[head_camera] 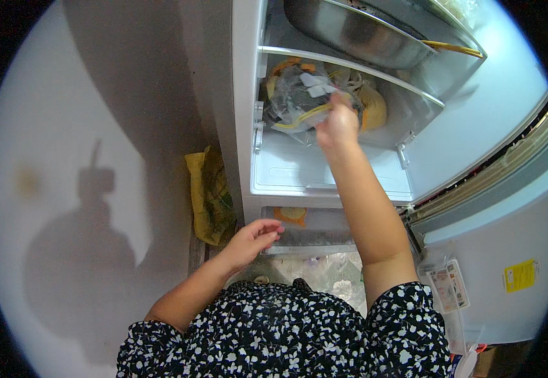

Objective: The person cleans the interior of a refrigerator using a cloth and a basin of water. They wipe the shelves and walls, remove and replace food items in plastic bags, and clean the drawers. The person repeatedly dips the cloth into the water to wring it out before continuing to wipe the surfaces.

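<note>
My right hand [340,125] reaches into the lower compartment of an open refrigerator [285,172] and grips a clear plastic bag [295,101] by its edge. The bag has a yellow zip strip and dark contents that I cannot make out. White pieces [318,86] lie at the bag near my fingers. Behind it sits a yellowish bundle in plastic [374,106]. My left hand [255,242] hovers before the lower drawer [318,231], fingers loosely curled, holding nothing.
On the upper shelf stands a large stainless steel pan [354,35], with wooden chopsticks [453,47] beside it. The refrigerator door [486,302] is swung out to the right. A yellow bag [207,201] is wedged between the wall [160,283] and the refrigerator.
</note>
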The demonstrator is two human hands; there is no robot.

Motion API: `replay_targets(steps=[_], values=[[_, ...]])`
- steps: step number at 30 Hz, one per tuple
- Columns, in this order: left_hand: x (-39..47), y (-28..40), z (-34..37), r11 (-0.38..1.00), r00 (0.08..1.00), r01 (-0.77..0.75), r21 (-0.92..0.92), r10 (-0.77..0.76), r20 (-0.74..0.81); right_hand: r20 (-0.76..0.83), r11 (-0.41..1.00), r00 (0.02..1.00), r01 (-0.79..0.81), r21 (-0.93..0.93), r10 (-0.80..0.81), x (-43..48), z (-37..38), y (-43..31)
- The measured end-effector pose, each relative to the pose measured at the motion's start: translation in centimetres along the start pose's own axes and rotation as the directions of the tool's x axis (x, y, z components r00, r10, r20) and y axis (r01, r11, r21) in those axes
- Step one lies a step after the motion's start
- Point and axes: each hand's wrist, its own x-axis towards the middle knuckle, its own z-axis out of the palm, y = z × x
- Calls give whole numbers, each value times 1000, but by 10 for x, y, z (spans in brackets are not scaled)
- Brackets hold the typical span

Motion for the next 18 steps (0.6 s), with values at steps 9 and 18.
replay_targets(steps=[9, 18], values=[[24, 53, 35, 884, 948, -260, -389, 310, 72, 275, 925, 935, -292, 241, 224, -106, -116, -27], [52, 38, 95, 864, 979, -197, -463, 199, -45, 194, 984, 981, 62, -167, -29, -180, -194, -23]])
